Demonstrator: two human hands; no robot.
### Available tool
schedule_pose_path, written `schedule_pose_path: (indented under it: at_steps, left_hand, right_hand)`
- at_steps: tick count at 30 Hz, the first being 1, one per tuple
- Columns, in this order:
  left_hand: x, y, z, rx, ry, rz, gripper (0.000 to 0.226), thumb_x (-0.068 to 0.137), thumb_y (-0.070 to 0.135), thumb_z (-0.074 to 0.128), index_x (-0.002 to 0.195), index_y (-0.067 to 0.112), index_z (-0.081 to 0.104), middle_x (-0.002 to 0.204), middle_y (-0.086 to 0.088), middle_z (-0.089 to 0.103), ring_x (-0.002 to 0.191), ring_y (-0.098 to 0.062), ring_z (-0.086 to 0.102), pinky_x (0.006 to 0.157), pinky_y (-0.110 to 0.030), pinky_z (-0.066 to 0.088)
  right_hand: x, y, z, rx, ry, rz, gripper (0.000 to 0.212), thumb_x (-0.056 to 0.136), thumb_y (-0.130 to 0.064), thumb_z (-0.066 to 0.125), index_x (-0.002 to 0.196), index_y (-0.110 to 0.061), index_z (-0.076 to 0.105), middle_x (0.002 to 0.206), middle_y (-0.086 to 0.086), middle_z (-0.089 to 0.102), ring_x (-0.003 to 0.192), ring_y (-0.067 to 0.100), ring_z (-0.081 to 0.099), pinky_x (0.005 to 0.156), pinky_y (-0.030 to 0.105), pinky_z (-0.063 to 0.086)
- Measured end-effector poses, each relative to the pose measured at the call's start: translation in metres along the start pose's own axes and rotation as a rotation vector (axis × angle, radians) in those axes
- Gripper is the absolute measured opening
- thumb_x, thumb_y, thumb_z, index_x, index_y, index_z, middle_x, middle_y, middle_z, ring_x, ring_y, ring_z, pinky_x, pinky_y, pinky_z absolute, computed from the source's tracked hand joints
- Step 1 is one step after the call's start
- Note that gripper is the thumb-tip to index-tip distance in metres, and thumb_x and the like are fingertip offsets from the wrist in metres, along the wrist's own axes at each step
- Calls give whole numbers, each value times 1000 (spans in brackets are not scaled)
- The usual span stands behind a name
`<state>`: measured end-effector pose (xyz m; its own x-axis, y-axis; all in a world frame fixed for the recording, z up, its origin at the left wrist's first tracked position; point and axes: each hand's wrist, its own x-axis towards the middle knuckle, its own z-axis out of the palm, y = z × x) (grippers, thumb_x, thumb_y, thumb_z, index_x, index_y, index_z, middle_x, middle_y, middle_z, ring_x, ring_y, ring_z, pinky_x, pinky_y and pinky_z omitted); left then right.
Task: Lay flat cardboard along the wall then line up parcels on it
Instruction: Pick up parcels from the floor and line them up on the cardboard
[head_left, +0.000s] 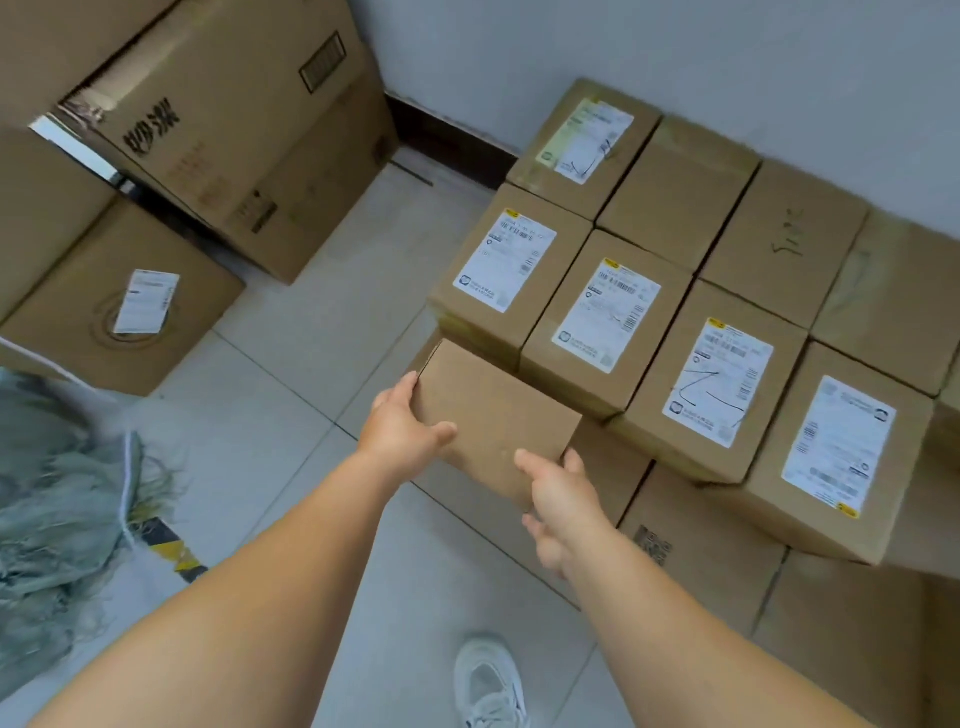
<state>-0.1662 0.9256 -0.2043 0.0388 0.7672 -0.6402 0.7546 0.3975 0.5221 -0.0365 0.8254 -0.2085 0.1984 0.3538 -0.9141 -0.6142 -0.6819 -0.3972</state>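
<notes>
A small plain brown parcel (493, 415) is held between both hands just above the front edge of the flat cardboard (727, 577). My left hand (402, 426) grips its left end, thumb on top. My right hand (563, 501) grips its near right corner. Several brown parcels stand in two rows on the flat cardboard along the white wall (675, 62); the front row, such as one labelled parcel (608, 317), bears white shipping labels, and the held parcel sits in front of that row's left end.
Large cardboard boxes (244, 135) are stacked at the left, with a lower labelled box (130, 301) in front. A grey woven sack (57, 499) lies at the far left on the tiled floor (291, 374). My white shoe (488, 686) is at the bottom.
</notes>
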Motion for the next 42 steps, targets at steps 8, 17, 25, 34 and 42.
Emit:
schedule_pose_path:
  at_steps: [8,17,25,34,42]
  left_hand:
    - [52,-5,-9,26,-23,9,97,75,19,79,151,25,18,148,2,25,123,-23,43,103,-36,40]
    - [48,6,3,148,62,-6,100,78,27,76,152,26,10,160,6,-6,147,-21,-10,119,-43,10]
    - [-49,56,94,-90,28,155,72,90,27,61,150,28,21,159,9,8,146,-14,6,118,-42,18]
    - [-173,102,254,-213,-315,96,57,93,27,57,145,26,35,148,6,37,134,-11,37,108,-27,31]
    - [-256,134,395,-118,-638,-12,62,93,32,57,149,28,28,152,1,33,137,-15,35,108,-28,31]
  right_hand:
    - [34,-14,39,-14,20,-27,77,92,-18,60,153,-29,15,148,-6,39,133,21,40,113,42,27]
    - [35,-16,37,-49,26,-11,80,90,-27,61,153,-31,12,154,-1,33,135,25,39,110,46,29]
    - [3,-28,-32,-209,319,-246,56,94,-35,52,145,-20,35,147,-4,39,129,16,44,95,27,32]
    - [-42,-24,-237,-260,648,-353,51,91,-29,56,139,-14,45,139,5,44,121,19,51,101,29,38]
    - [-62,9,-429,-362,857,-95,70,88,-28,62,149,-28,26,153,1,26,137,28,29,113,42,27]
